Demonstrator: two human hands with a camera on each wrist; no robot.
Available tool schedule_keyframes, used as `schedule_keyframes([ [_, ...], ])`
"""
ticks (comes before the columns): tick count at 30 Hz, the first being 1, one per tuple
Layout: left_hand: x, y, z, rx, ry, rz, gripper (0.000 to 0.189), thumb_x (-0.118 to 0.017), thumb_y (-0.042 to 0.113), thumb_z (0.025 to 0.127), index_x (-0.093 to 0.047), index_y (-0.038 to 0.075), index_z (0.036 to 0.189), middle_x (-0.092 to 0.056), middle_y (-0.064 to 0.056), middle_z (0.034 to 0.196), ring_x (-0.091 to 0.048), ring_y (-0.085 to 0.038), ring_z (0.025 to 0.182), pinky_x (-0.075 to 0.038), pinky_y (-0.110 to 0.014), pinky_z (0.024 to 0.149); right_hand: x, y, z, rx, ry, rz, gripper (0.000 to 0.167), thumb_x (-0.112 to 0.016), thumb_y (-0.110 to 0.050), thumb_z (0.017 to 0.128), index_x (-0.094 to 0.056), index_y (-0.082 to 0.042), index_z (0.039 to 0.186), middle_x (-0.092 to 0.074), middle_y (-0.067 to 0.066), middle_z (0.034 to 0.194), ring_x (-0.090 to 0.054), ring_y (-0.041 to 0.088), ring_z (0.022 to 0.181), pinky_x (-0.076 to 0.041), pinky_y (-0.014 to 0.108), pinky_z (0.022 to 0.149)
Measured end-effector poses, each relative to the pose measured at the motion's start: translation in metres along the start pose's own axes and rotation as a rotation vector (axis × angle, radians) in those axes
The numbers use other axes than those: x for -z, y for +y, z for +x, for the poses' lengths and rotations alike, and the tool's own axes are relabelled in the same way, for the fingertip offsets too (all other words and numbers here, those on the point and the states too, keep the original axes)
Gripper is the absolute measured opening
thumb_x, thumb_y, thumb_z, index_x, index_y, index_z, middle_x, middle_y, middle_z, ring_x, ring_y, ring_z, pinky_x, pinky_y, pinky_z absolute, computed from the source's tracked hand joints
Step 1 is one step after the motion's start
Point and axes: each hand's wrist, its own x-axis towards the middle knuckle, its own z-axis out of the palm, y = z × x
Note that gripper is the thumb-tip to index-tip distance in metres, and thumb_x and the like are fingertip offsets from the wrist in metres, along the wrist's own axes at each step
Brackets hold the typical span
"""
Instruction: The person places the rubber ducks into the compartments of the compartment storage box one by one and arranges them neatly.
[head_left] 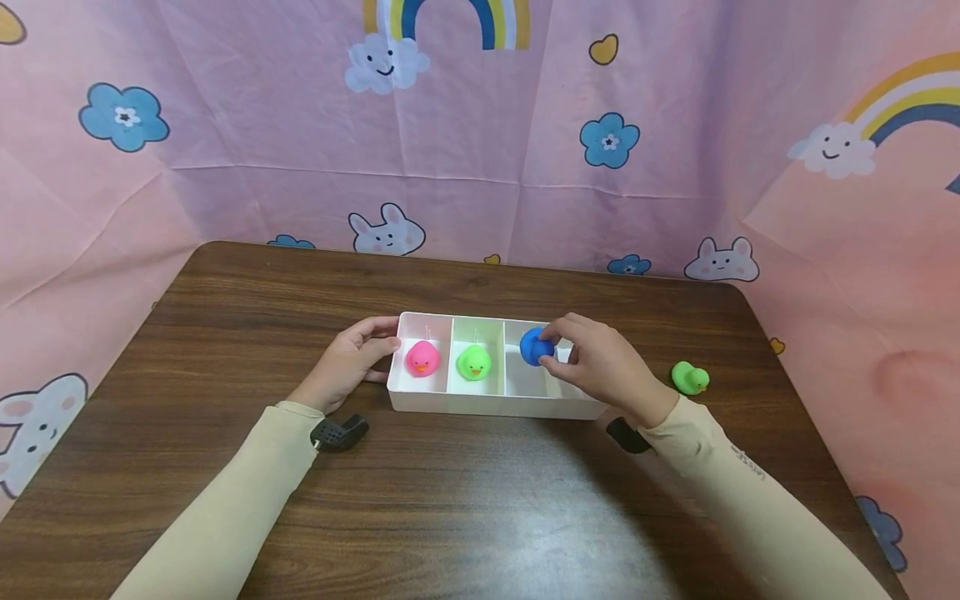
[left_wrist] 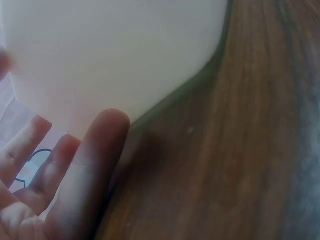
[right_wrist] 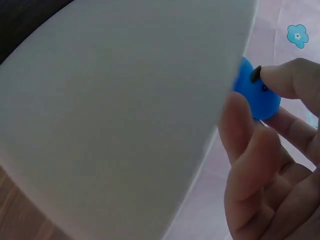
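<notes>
Left hand (head_left: 348,360): fingers apart, touching tray (head_left: 487,405). Pink duck (head_left: 423,358), green duck (head_left: 474,363): right of these, inside. Blue duck (head_left: 536,347): over tray, pinched by fingers of right hand (head_left: 600,358); best lowered clear of dividers. Second green duck (head_left: 690,378): on bench (head_left: 450,508), farther right.

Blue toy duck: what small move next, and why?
Probably lower the blue toy duck into the third compartment from left in the white rectangular tray: the right hand pinches it over that space, while the pink duck and green duck occupy the first two.
</notes>
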Motion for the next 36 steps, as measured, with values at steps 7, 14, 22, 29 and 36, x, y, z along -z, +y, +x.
schedule_keyframes([
  [7,0.001,-0.001,0.0,0.0,0.004,0.0,0.052,-0.062,0.029,0.105,-0.048,0.009,0.151,-0.051,-0.018,0.145,-0.058,-0.035,0.125,-0.062,-0.041,0.085,-0.012,0.003,0.009,0.025,-0.042,-0.046,0.029,-0.083,-0.023,0.089,-0.072,-0.009,0.111,-0.07,0.002,0.1,-0.061,0.016,0.074,-0.05,0.026,0.057],
  [14,0.0,-0.002,0.001,-0.006,0.005,0.005,0.053,-0.062,0.029,0.104,-0.048,0.008,0.151,-0.052,-0.018,0.146,-0.061,-0.031,0.121,-0.063,-0.04,0.084,-0.021,0.009,0.015,0.073,-0.073,-0.084,0.024,-0.082,-0.022,0.089,-0.073,-0.009,0.108,-0.072,0.0,0.097,-0.066,0.018,0.081,-0.051,0.028,0.064],
  [22,0.0,-0.003,0.001,-0.01,0.003,0.005,0.054,-0.062,0.029,0.104,-0.047,0.007,0.151,-0.053,-0.019,0.145,-0.06,-0.034,0.123,-0.063,-0.041,0.084,-0.025,0.007,0.02,0.06,-0.119,-0.127,0.025,-0.082,-0.025,0.09,-0.075,-0.01,0.109,-0.074,-0.001,0.098,-0.069,0.017,0.09,-0.058,0.036,0.081],
  [29,0.0,-0.001,-0.001,-0.012,0.007,0.008,0.054,-0.062,0.029,0.104,-0.048,0.008,0.151,-0.052,-0.019,0.145,-0.06,-0.034,0.123,-0.063,-0.04,0.083,-0.024,0.004,0.022,0.044,-0.144,-0.148,0.026,-0.082,-0.026,0.09,-0.075,-0.01,0.109,-0.074,0.001,0.099,-0.069,0.017,0.091,-0.058,0.037,0.082],
  [36,0.001,-0.001,0.0,-0.01,0.002,-0.003,0.052,-0.062,0.028,0.105,-0.048,0.008,0.151,-0.052,-0.018,0.145,-0.059,-0.033,0.123,-0.063,-0.039,0.083,-0.029,0.007,0.024,0.084,-0.128,-0.159,0.026,-0.083,-0.025,0.089,-0.075,-0.009,0.107,-0.073,0.001,0.097,-0.068,0.016,0.089,-0.059,0.036,0.081],
])
